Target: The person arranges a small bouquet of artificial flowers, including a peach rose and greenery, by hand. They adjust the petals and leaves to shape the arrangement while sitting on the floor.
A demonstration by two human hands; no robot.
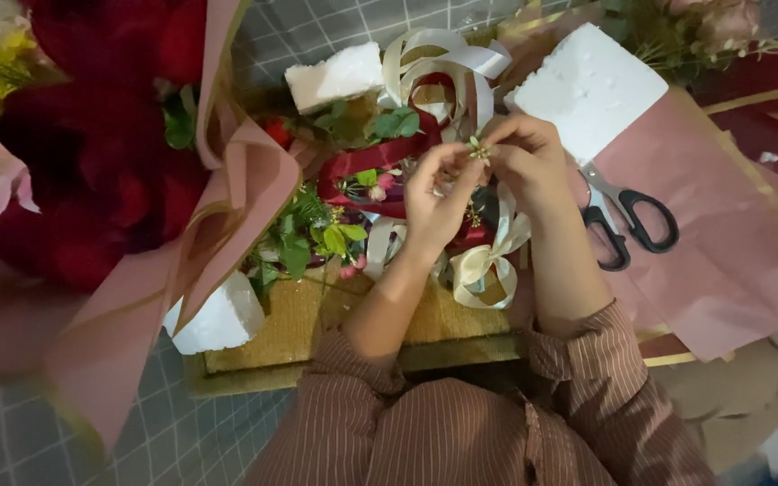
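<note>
My left hand [432, 193] and my right hand [526, 155] meet above a pile of ribbon and greenery. Together they pinch a tiny green sprig [475, 148] between their fingertips. Under them lie loops of cream ribbon [483, 270], a dark red ribbon [366, 162] and small green leaves with pink buds [321, 234]. More cream ribbon loops [438, 58] sit just beyond my hands. My sleeves are brown with thin stripes.
Black-handled scissors [628, 220] rest on pink wrapping paper [722, 234] at right. White foam blocks lie at top right [587, 85], top centre [335, 76] and lower left [222, 315]. A large red bouquet in pink wrap [92, 153] fills the left. A woven mat [317, 328] lies underneath.
</note>
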